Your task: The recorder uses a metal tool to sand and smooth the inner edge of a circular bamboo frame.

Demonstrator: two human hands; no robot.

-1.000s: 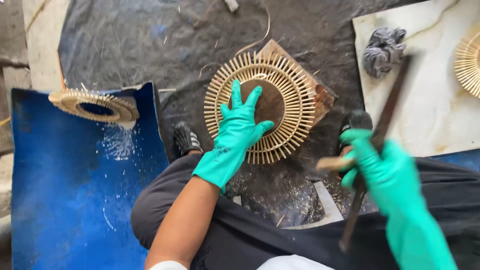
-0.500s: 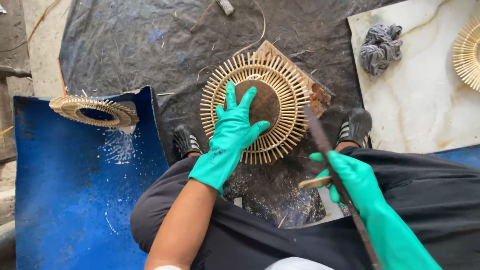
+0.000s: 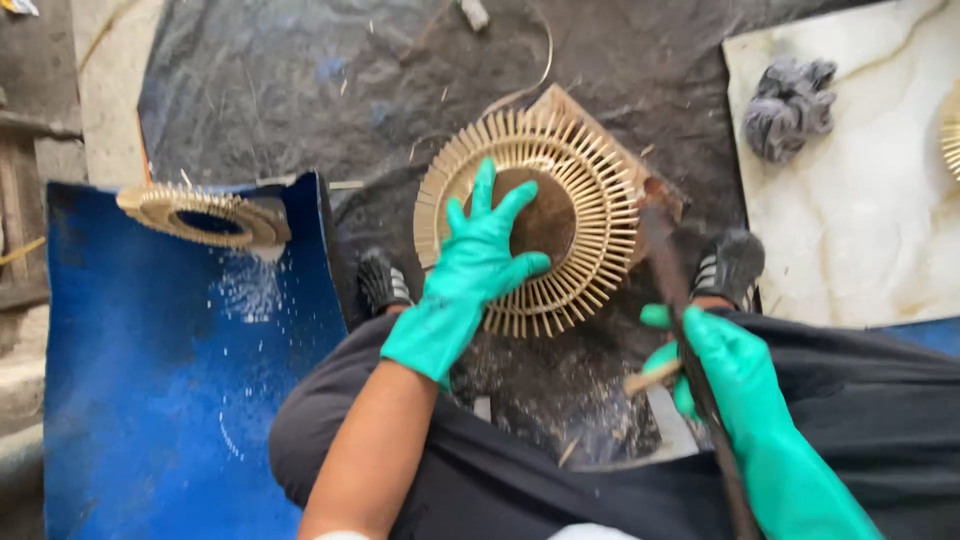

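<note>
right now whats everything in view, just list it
wicker ring: 1, tan, on a wooden block on the dark sheet, under the left hand
second ring: 1, tan, on the upper edge of the blue sheet
third ring: 1, tan, partly cut off at the right edge
wooden block: 1, brown, under the wicker ring
dark sheet: 1, grey-black, covering the ground
blue sheet: 1, blue, at left, dusted with pale chips
slab: 1, off-white, upper right
rag: 1, grey, bunched on the slab
rod: 1, dark, in the right hand, tip at the ring's right rim
shoes: 2, black, below the ring
left hand: green glove, pressed flat on the ring
right hand: green glove, gripping the rod and a small stick
</note>
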